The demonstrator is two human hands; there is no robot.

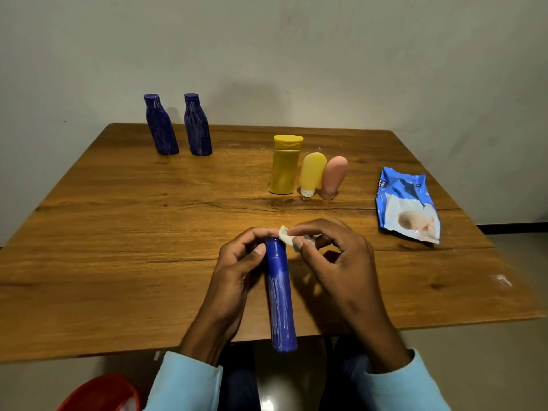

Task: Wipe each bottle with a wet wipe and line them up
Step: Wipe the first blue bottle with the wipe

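While my left hand (237, 271) gripped the blue bottle (280, 295) near its cap, fingers and thumb curled round the neck, my right hand (332, 256) pinched a small wad of wet wipe (287, 236) against the cap end. I held the bottle off the table (118, 232), tilted with its base toward me past the near edge, so a slick, damp neck seemed the likeliest trouble: if my grip slid, the bottle would have dropped into my lap or to the floor. The wipe was bunched so small that I judged it could miss patches or slip from my fingertips. The bottle looked glossy deep blue with pale streaks down its body; whether those were print or residue I could not tell. Farther out, two matching blue bottles (178, 126) stood side by side at the far left, apart from a yellow bottle (284, 164), a yellow tube (311, 173) and a pink tube (333, 176) clustered at centre right. The wipe packet (406, 203) lay to my right.
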